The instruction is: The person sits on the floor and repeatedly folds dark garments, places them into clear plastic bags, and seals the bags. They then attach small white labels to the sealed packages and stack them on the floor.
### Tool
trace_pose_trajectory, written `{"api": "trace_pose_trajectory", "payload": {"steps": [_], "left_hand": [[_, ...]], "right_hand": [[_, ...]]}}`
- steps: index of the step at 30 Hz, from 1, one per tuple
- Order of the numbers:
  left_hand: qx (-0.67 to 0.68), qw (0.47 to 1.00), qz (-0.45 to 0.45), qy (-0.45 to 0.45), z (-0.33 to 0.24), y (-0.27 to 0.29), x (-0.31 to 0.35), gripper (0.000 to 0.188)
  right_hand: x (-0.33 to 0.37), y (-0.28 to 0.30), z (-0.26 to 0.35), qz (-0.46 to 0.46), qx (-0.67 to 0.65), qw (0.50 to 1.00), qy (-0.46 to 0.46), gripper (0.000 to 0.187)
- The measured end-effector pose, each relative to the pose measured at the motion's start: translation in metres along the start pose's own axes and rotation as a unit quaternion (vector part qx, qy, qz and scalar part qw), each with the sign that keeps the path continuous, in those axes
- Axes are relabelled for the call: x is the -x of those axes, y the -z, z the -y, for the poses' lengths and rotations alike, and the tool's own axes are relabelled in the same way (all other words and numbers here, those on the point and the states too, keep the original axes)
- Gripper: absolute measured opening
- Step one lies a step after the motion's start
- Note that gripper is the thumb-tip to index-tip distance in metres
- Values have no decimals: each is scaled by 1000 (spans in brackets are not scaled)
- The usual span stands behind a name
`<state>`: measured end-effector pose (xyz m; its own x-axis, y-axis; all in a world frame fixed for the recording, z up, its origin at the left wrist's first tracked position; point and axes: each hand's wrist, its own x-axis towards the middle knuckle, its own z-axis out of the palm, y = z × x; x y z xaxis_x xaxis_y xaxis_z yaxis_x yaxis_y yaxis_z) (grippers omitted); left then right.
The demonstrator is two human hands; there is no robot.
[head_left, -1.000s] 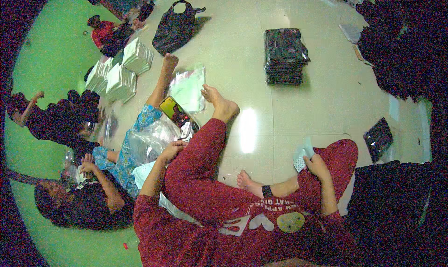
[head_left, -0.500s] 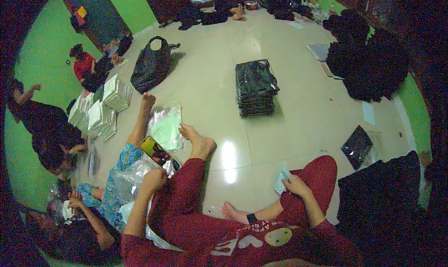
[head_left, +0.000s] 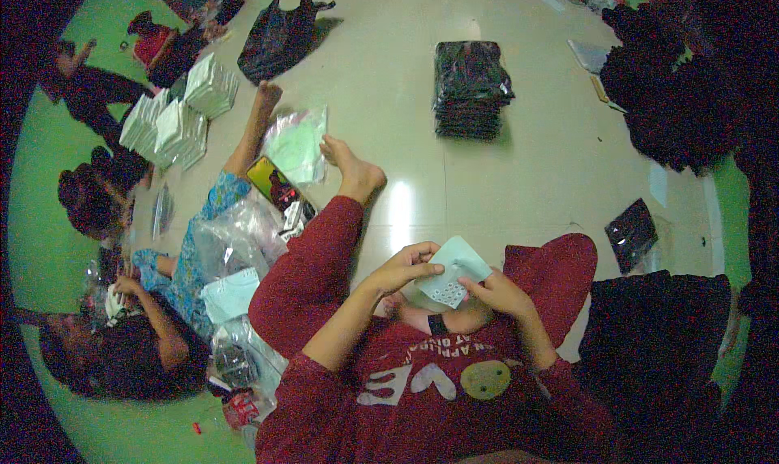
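A pale blue-green sheet [head_left: 464, 258] with rows of small white round dots, like a sticker sheet, is held over my lap between both hands. My left hand [head_left: 403, 269] grips its left edge, thumb on top. At the lower right side, my right hand [head_left: 505, 292] pinches the sheet, its thumb near the dots. Whether a single sticker sits between my fingertips is too small to tell. Beside my bent left leg lie clear plastic bags [head_left: 243, 238] and another pale blue sheet [head_left: 230, 295]. A phone [head_left: 274, 183] with a lit screen rests by my left shin.
Ahead on the tiled floor stands a stack of black plastic-wrapped packets [head_left: 472, 92]. A black carrier bag [head_left: 278, 40] and white bundles [head_left: 180, 133] are at the far left. Black cloth [head_left: 659, 346] and a flat black packet [head_left: 631, 235] lie right. Other people sit along the left.
My left hand has moved right, from beside the phone to the dotted sheet, and now holds it too. My right hand has brought the sheet left over my lap. The view has tilted down.
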<state>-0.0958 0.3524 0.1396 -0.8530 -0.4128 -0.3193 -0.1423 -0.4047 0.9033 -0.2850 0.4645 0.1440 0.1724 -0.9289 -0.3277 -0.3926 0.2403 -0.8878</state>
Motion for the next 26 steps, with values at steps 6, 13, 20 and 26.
{"api": "trace_pose_trajectory", "payload": {"steps": [6,13,20,26], "left_hand": [[-188,965,-175,-54,-9,16,55,21],[-13,691,-714,-109,-19,122,230,24],[-513,475,-666,259,36,167,330,50],[-547,512,-661,-34,-16,177,224,57]], "right_hand": [[-11,-11,7,66,11,998,4,32],[-20,-17,4,43,64,994,77,40],[-17,3,-21,-46,166,984,44,43],[0,39,-25,-101,186,977,-29,45]]}}
